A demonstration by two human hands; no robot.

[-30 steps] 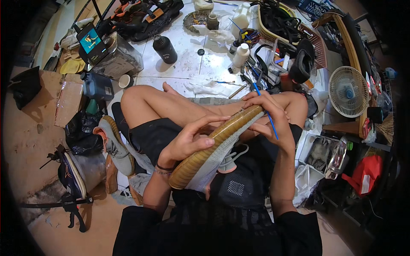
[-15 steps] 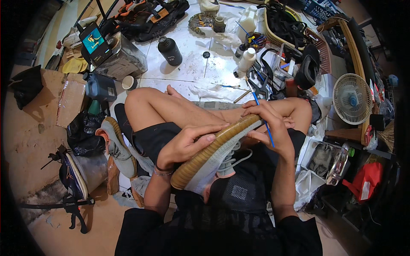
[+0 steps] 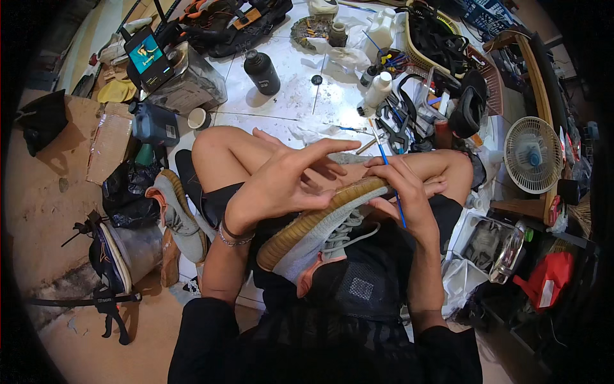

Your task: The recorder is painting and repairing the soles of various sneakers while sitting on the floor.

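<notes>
shoe (image 3: 323, 230), grey knit with a brown ribbed sole (image 3: 291, 238), is the nearest thing i can read from my end: it sits tilted over the crossed legs (image 3: 220, 153), its long axis slanting from the heel, low and left by the body, out to the toe, farther off and to the right. i see the right hand (image 3: 410, 195) clasping the toe end, fingers over the edge and thumb beneath, with a slim blue-handled tool (image 3: 384, 152), probably a brush, tucked in the same grip. the left hand (image 3: 281, 182) is loose, fingers spread over the middle stretch of the sole; whether its thumb touches the rubber, i cannot tell. from the left palm, the shoe lies just to the right and toward the body, so the left is the nearer hand to its middle, while the right has the toe. off to the left i make out a second grey shoe (image 3: 182, 224). farther out, a white bottle (image 3: 378, 89) and a black bottle (image 3: 261, 73) stand on white tiles (image 3: 294, 96), then a yellow basket (image 3: 412, 51) of dark straps (image 3: 441, 38).
</notes>
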